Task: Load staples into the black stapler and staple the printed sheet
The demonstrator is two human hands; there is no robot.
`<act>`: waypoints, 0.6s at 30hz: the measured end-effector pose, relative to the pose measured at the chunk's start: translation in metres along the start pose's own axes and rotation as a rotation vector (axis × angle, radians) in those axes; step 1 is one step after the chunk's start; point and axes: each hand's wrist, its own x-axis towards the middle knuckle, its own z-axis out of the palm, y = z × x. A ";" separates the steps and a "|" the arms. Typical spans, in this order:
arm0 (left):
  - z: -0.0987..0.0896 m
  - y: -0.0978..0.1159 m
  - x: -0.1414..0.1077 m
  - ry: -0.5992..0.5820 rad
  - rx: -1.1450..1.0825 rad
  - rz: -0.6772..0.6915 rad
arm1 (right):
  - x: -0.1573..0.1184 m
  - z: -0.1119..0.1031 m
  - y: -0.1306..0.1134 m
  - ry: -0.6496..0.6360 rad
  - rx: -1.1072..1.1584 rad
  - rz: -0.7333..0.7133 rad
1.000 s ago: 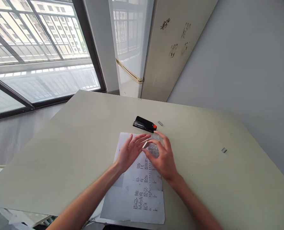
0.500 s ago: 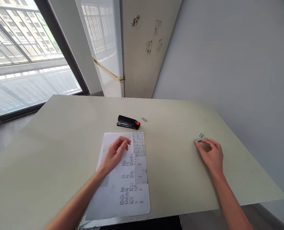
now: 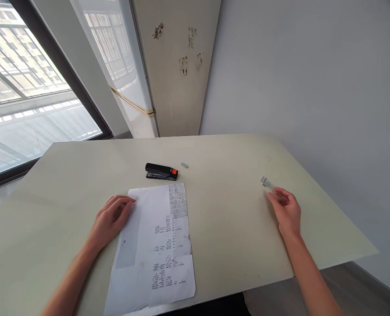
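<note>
A printed sheet of paper (image 3: 148,245) lies on the table, with a dense grey patch of small marks, possibly staples, in its upper right corner. My left hand (image 3: 112,217) rests at the sheet's upper left edge, fingers loosely curved and thumb apart. Over on the right, two small grey strips (image 3: 266,183), which look like staple strips, lie touching or almost touching each other. My right hand (image 3: 287,210) is just beside them, slightly blurred, its thumb and fingers apart with nothing visible between them. Beyond the sheet sits a black stapler (image 3: 162,171) with an orange patch.
Another small grey strip (image 3: 184,165) lies just right of the stapler. The pale table (image 3: 227,245) borders a grey wall (image 3: 296,79) on the right. Behind it stand a fridge (image 3: 178,101) and, to the left, a window (image 3: 26,101).
My left hand has moved left from over the sheet to its edge. My right hand has let go of a grey strip, which now lies by the other one. The view has shifted right.
</note>
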 end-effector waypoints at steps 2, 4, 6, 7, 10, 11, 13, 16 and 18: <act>0.000 -0.001 -0.001 0.035 0.060 -0.036 | -0.017 -0.003 -0.005 -0.030 0.050 0.043; 0.004 -0.003 -0.001 0.045 0.126 -0.002 | -0.030 -0.005 -0.012 -0.076 0.077 0.071; 0.009 -0.007 0.000 0.032 0.190 0.072 | -0.036 -0.007 -0.018 -0.118 0.081 0.076; 0.011 -0.009 0.000 0.024 0.215 0.105 | -0.038 -0.007 -0.021 -0.132 0.078 0.074; 0.014 -0.017 0.001 0.010 0.264 0.152 | -0.037 -0.006 -0.026 -0.148 0.061 0.060; 0.015 -0.019 0.000 0.011 0.275 0.159 | -0.037 -0.005 -0.026 -0.149 0.056 0.055; 0.015 -0.022 0.000 0.016 0.286 0.168 | -0.036 -0.004 -0.027 -0.149 0.049 0.050; 0.016 -0.024 -0.001 0.004 0.285 0.148 | -0.037 -0.005 -0.028 -0.146 0.042 0.049; 0.016 -0.023 -0.001 -0.005 0.281 0.132 | -0.038 -0.006 -0.029 -0.149 0.037 0.049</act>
